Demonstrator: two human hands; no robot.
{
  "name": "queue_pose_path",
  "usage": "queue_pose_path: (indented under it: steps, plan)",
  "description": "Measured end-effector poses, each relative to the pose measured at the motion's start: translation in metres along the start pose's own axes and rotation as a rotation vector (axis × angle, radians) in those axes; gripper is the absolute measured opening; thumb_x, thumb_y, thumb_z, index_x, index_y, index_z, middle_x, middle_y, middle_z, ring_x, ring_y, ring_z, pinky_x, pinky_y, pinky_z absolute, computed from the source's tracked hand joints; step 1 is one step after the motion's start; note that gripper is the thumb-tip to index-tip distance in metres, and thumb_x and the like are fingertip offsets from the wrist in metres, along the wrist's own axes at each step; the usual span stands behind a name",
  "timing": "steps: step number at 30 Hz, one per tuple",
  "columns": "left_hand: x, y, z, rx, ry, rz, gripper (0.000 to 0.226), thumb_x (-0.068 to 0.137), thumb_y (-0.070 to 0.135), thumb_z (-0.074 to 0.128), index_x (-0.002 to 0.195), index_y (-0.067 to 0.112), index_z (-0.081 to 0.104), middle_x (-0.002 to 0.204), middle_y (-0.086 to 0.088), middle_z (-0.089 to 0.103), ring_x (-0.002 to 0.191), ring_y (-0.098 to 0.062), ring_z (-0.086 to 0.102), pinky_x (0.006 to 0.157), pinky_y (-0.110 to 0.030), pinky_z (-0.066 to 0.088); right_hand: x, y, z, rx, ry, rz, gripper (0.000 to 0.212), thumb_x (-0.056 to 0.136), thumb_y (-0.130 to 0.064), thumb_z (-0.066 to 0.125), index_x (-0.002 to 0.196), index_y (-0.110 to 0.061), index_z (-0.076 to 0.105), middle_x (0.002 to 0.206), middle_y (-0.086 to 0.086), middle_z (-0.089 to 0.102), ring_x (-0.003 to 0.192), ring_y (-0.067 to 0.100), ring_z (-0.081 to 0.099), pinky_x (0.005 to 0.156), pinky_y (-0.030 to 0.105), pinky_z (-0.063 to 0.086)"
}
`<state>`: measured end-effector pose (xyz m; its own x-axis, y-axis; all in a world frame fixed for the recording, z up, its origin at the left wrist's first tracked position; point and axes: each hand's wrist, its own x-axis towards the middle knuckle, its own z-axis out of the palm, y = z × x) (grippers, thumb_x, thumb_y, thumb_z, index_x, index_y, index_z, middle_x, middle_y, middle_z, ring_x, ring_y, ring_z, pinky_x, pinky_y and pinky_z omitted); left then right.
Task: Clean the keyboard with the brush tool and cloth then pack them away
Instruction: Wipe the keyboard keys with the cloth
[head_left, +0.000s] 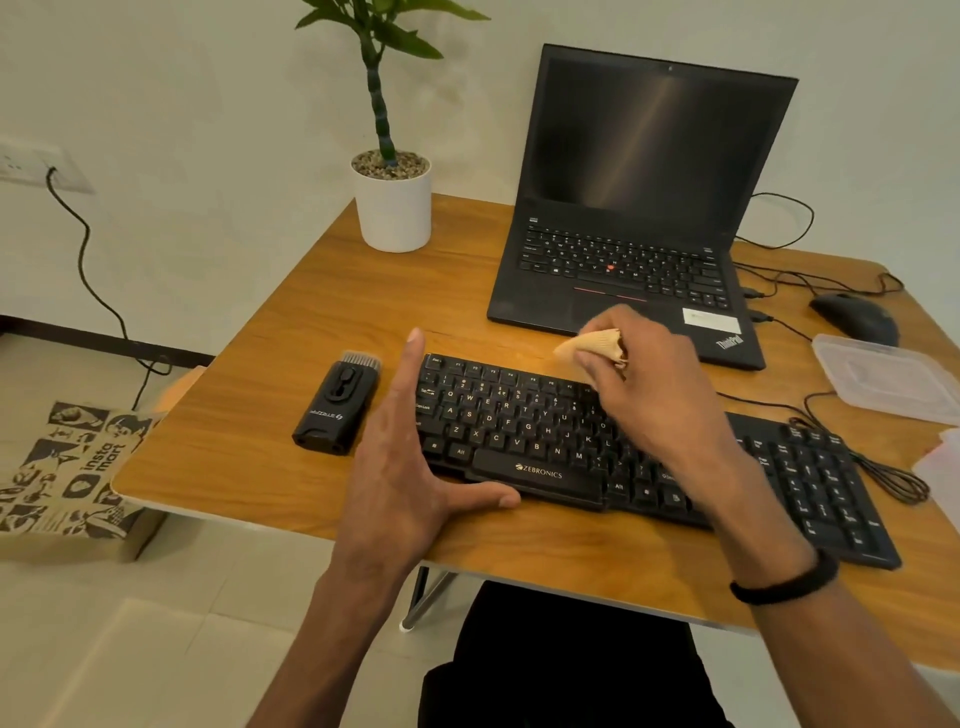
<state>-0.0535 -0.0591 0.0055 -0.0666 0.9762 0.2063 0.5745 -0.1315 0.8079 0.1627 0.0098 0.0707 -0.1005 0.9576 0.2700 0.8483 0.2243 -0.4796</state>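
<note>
Nearest the camera, the wooden table (519, 551) is cut off by its near edge, with a bare strip of wood left between that edge and the black keyboard (524, 431). "ZEBRONICS" can be read on the space bar. The left hand (410, 457) is laid flat against the keyboard's left end, fingers straight, thumb resting along the near edge. Just left of it the black brush tool (337, 402) is lying bristles-far, with some open wood around it; its logo is too small to be read. The beige cloth (592, 345) is bunched up and gripped in the curled fingers of the right hand (644, 384), held over the keyboard's far row. At the right edge a clear plastic lid (883, 374) is parked. Farther back, a laptop (649, 208) marked "ThinkPad" is open, with a mouse (854, 314) to its right and a white plant pot (395, 208) at the far left corner. Down on the floor, left, a bag (72, 467) printed "insta mart" is seen.
</note>
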Motion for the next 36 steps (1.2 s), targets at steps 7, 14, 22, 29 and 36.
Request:
queue_pose_path:
  steps: [7, 14, 22, 29, 36]
  plan:
    - [-0.002, 0.005, 0.001, 0.021, 0.028, -0.028, 0.163, 0.034, 0.055, 0.100, 0.149, 0.068, -0.016, 0.166, -0.001, 0.034, 0.153, -0.018, 0.032, 0.121, -0.044, 0.032, -0.020, 0.005, 0.012, -0.276, -0.113, 0.067, 0.034, 0.099, -0.009, 0.065, 0.130, -0.016, 0.053, 0.095, 0.009, 0.069, 0.079, 0.025, 0.062, 0.068, 0.040, 0.056]
    - [-0.001, 0.002, 0.002, 0.026, 0.025, -0.046, 0.165, 0.035, 0.056, 0.100, 0.151, 0.064, -0.018, 0.164, -0.003, 0.038, 0.150, -0.016, 0.035, 0.119, -0.038, 0.032, -0.016, -0.028, 0.043, -0.163, -0.090, 0.034, 0.034, 0.098, 0.000, 0.061, 0.130, -0.008, 0.062, 0.101, 0.011, 0.072, 0.081, 0.021, 0.063, 0.070, 0.029, 0.054]
    - [-0.001, -0.003, 0.002, 0.012, 0.014, -0.058, 0.165, 0.037, 0.056, 0.099, 0.156, 0.056, -0.015, 0.159, -0.005, 0.045, 0.148, -0.018, 0.040, 0.114, -0.029, 0.034, 0.012, -0.067, 0.086, 0.051, -0.057, -0.072, 0.032, 0.096, 0.003, 0.059, 0.123, -0.011, 0.068, 0.094, 0.010, 0.071, 0.078, 0.024, 0.066, 0.068, 0.042, 0.059]
    - [0.001, -0.003, 0.003, 0.015, 0.023, -0.064, 0.166, 0.037, 0.059, 0.096, 0.158, 0.053, -0.018, 0.162, -0.005, 0.043, 0.151, -0.019, 0.039, 0.120, -0.035, 0.037, 0.029, -0.074, 0.094, 0.200, -0.245, -0.248, 0.029, 0.099, -0.009, 0.065, 0.123, -0.025, 0.067, 0.107, 0.000, 0.074, 0.090, 0.017, 0.065, 0.072, 0.035, 0.056]
    - [0.000, -0.008, 0.003, 0.047, 0.016, -0.091, 0.167, 0.035, 0.062, 0.097, 0.159, 0.052, -0.016, 0.160, -0.004, 0.044, 0.148, -0.019, 0.039, 0.117, -0.032, 0.032, 0.022, -0.043, 0.062, 0.089, -0.375, -0.360, 0.034, 0.098, -0.014, 0.067, 0.125, -0.033, 0.066, 0.118, -0.011, 0.073, 0.103, 0.009, 0.065, 0.085, 0.024, 0.050]
